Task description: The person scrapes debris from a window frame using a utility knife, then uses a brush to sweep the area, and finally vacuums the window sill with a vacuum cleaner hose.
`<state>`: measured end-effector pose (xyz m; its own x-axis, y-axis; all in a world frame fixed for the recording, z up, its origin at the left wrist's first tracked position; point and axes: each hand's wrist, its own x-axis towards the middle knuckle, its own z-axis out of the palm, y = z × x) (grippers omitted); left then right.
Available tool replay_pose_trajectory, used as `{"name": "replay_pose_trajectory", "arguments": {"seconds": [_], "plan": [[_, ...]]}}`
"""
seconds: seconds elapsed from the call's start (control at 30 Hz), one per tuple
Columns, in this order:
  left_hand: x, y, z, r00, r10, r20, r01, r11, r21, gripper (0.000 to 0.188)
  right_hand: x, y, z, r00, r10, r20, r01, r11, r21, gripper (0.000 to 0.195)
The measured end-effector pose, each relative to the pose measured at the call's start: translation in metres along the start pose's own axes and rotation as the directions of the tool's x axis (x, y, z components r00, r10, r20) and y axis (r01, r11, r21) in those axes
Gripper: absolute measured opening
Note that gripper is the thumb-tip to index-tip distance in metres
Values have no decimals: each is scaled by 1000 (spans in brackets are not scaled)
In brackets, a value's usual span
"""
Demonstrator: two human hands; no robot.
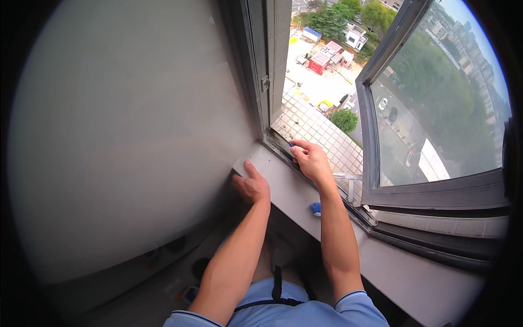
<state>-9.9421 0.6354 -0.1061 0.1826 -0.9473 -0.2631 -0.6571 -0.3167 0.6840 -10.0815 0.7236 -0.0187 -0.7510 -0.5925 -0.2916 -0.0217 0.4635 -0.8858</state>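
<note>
My right hand (311,160) is at the lower track of the open window frame (282,152), its fingers closed on a small blue object (291,144) whose kind I cannot tell. Dark dirt lies in the track's corner beside it. My left hand (252,184) rests on the end of the pale windowsill (282,173), thumb on top and fingers over the edge, holding no loose thing. A blue-bristled brush (316,209) lies on the sill, partly hidden behind my right forearm.
An outward-open window sash (429,192) with glass stands at the right, joined by a metal stay (347,176). Beyond the opening is a long drop to a tiled ledge (302,116) and the ground. A pale wall (135,135) fills the left.
</note>
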Motion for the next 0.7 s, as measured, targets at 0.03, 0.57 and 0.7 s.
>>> {"name": "replay_pose_trajectory", "arguments": {"seconds": [0.03, 0.57, 0.7], "plan": [[0, 1, 0, 1000, 13, -2, -13, 1000, -22, 78, 2, 2, 1, 1000, -22, -12, 21, 998, -54, 34], [-5, -4, -5, 1000, 8, 13, -8, 999, -52, 77, -2, -2, -2, 998, -54, 39, 58, 992, -112, 30], [3, -3, -6, 1000, -14, 11, 15, 998, -59, 78, -10, 1, -7, 991, 11, 135, -5, 999, -44, 32]]}}
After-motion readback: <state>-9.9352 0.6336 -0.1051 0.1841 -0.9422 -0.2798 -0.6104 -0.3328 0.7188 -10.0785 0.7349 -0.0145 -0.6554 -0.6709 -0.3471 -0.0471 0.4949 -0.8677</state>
